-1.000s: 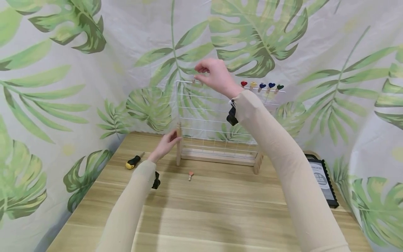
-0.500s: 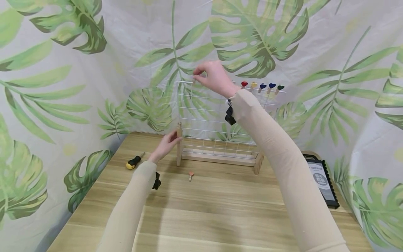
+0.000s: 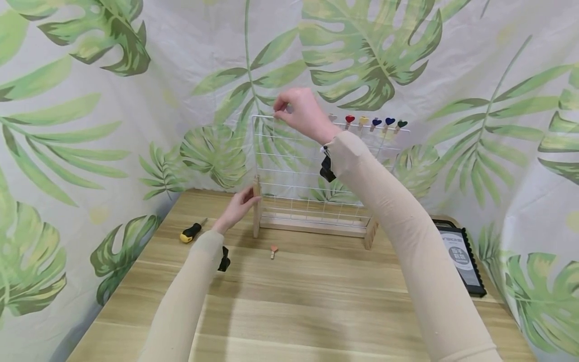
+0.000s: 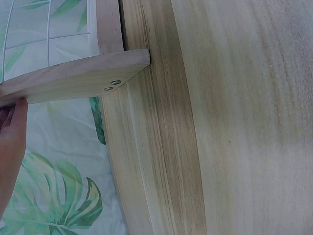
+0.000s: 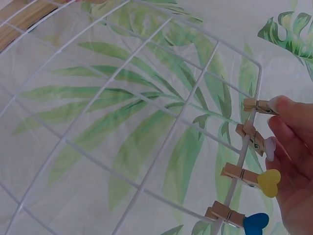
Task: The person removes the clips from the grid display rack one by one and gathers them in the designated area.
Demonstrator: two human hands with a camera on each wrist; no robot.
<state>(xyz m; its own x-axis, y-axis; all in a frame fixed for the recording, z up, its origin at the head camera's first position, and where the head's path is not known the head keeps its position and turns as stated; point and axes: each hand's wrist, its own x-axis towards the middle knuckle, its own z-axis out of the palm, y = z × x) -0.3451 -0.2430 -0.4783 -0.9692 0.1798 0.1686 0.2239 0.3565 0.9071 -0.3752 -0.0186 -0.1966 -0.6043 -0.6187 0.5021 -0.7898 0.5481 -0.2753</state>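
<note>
A white wire grid (image 3: pixel 289 173) stands upright in a wooden stand (image 3: pixel 312 224). My right hand (image 3: pixel 305 113) is at the grid's top left, its thumb and fingertips pinching a wooden clothespin (image 5: pixel 259 105) that sits across the top wire. In the right wrist view, a clothespin with a pale heart (image 5: pixel 252 138), one with a yellow heart (image 5: pixel 249 177) and one with a blue heart (image 5: pixel 237 218) line the same wire. My left hand (image 3: pixel 237 207) grips the stand's left wooden post (image 4: pixel 73 78), which hides part of the fingers.
An orange-heart clothespin (image 3: pixel 273 252) lies on the table (image 3: pixel 294 306) before the stand. A yellow-and-black screwdriver (image 3: pixel 191 233) lies left; a black case (image 3: pixel 461 259) lies right. Red (image 3: pixel 350 119) and green (image 3: pixel 402 123) heart clothespins are among several along the top right wire.
My right hand has shifted slightly left along the top wire, and its fingertips now cover the clothespin in the head view. The left hand stays on the post.
</note>
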